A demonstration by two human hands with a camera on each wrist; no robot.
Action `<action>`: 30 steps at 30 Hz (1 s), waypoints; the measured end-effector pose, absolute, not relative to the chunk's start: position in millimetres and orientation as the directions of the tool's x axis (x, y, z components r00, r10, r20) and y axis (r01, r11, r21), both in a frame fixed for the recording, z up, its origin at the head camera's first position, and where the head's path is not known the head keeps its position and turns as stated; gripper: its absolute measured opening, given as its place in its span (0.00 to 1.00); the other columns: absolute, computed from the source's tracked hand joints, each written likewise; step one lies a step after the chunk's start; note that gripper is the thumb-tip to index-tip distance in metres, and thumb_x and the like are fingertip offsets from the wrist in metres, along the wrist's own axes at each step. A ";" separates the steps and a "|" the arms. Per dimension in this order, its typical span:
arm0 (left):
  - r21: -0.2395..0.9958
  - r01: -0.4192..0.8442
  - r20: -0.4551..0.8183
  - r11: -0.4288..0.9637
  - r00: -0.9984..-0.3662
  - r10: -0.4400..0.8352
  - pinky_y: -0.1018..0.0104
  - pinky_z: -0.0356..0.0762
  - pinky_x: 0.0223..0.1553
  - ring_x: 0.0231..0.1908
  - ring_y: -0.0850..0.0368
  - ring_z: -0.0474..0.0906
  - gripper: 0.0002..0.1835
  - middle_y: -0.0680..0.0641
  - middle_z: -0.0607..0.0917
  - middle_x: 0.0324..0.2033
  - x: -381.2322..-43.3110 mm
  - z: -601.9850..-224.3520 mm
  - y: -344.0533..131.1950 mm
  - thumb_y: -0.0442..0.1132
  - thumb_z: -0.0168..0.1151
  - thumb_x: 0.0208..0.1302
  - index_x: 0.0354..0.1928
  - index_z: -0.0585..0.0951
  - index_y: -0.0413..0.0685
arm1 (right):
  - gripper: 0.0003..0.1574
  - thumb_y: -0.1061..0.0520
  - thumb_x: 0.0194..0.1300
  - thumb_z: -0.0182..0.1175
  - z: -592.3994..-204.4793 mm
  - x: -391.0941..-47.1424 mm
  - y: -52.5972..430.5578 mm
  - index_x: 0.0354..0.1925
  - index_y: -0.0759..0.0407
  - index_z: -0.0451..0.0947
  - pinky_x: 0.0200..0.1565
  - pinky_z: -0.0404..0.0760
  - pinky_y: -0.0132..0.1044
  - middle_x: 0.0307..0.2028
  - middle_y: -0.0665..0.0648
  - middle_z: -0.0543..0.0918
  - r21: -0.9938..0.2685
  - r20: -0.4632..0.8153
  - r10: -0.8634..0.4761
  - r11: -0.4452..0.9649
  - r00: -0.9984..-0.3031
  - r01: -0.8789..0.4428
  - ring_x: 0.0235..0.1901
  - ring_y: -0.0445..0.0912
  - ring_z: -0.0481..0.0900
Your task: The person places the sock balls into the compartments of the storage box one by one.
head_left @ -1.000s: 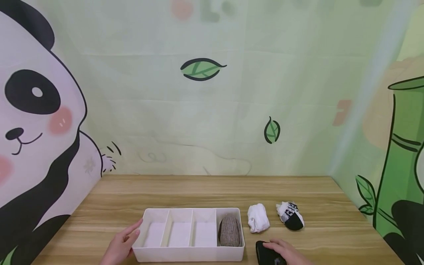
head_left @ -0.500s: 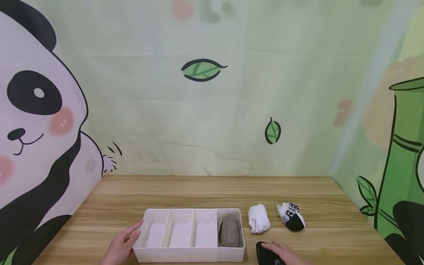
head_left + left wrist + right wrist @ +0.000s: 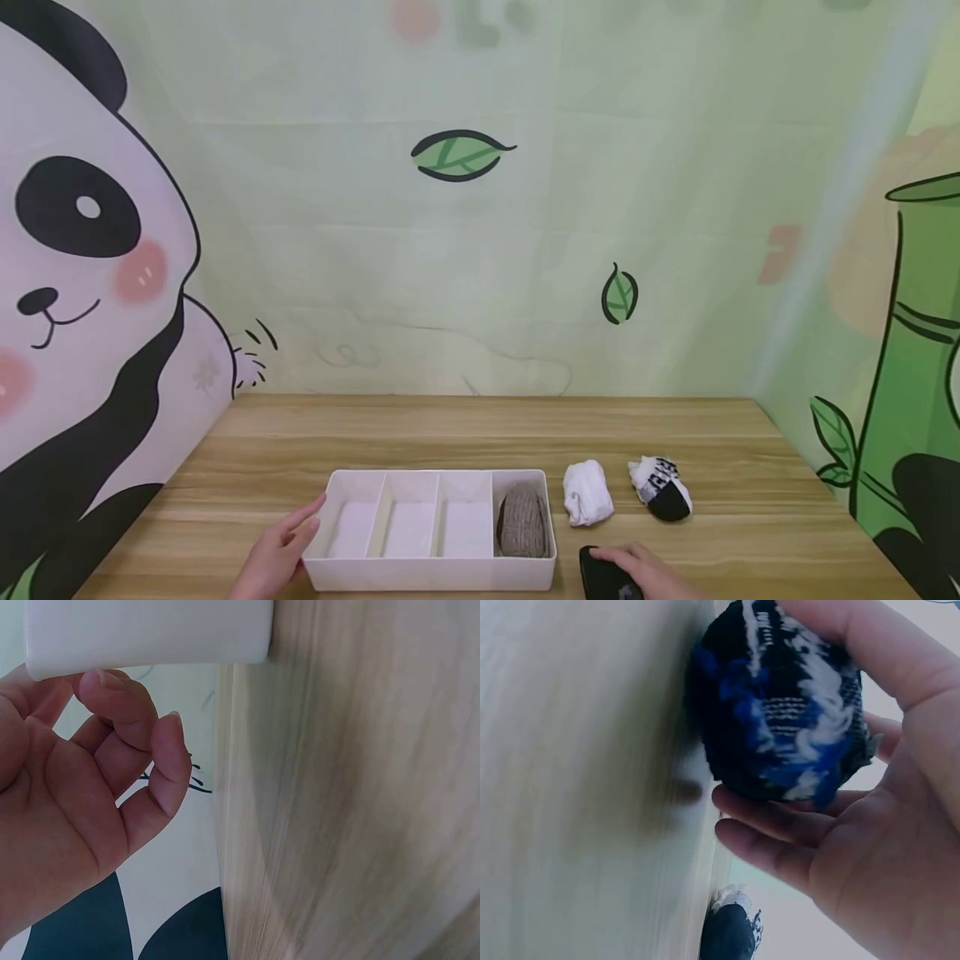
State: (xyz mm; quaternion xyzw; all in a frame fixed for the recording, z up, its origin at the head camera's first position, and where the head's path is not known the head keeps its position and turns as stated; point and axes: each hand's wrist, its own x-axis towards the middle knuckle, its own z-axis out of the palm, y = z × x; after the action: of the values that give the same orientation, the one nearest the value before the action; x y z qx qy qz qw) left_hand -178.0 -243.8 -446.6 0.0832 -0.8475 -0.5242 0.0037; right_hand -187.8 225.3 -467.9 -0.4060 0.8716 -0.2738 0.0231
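A white divided box [image 3: 431, 575] stands on the table with a rolled brown sock [image 3: 522, 523] in its rightmost compartment. Beside its left wall is my left hand [image 3: 273, 554], index fingertip at the rim. The left wrist view shows this hand's fingers [image 3: 171, 761] loosely bent under the box wall [image 3: 150, 634]. My right hand [image 3: 637, 568] grips a rolled black sock [image 3: 606, 577] to the right of the box. Blue and white threads show on the black sock [image 3: 780, 712] in the right wrist view, between thumb and fingers, close over the table.
A rolled white sock [image 3: 588, 493] lies just right of the box. Farther right is a white sock with a black toe [image 3: 662, 490]. The wooden table [image 3: 450, 433] ends at a cloth backdrop [image 3: 337, 250] printed with a panda and leaves.
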 end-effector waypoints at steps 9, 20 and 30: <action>0.891 -0.133 -0.081 0.434 -0.987 -0.136 0.72 0.61 0.14 0.10 0.60 0.59 0.21 0.50 0.63 0.12 -178.3 -444.7 -243.3 0.36 0.45 0.67 0.61 0.65 0.41 | 0.42 0.48 0.46 0.69 -452.7 -186.0 219.7 0.52 0.70 0.66 0.41 0.72 0.39 0.44 0.61 0.70 -0.592 0.134 -0.631 0.568 -0.764 -0.572 0.44 0.44 0.68; 0.892 -0.143 -0.092 0.428 -0.986 -0.138 0.72 0.61 0.15 0.11 0.60 0.59 0.21 0.49 0.65 0.13 -178.9 -447.2 -243.8 0.36 0.45 0.67 0.61 0.65 0.42 | 0.44 0.47 0.39 0.73 -458.8 -183.7 219.0 0.55 0.56 0.70 0.38 0.74 0.36 0.44 0.63 0.71 -0.370 0.522 -0.582 0.504 -0.623 -0.781 0.45 0.45 0.70; 0.894 -0.143 -0.094 0.425 -0.987 -0.133 0.72 0.61 0.15 0.11 0.60 0.59 0.21 0.49 0.65 0.14 -179.3 -448.6 -244.6 0.36 0.45 0.67 0.62 0.65 0.42 | 0.42 0.47 0.35 0.74 -438.5 -173.9 201.9 0.50 0.58 0.71 0.39 0.72 0.39 0.47 0.58 0.73 -0.557 0.414 -0.335 0.643 -0.847 -0.526 0.44 0.48 0.69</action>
State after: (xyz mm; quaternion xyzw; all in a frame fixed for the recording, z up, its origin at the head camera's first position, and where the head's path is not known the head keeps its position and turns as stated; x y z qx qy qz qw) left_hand -179.3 -244.6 -448.6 0.0818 -0.8440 -0.5301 -0.0043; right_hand -173.9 201.9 -438.5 -0.2401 0.8959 -0.3476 -0.1376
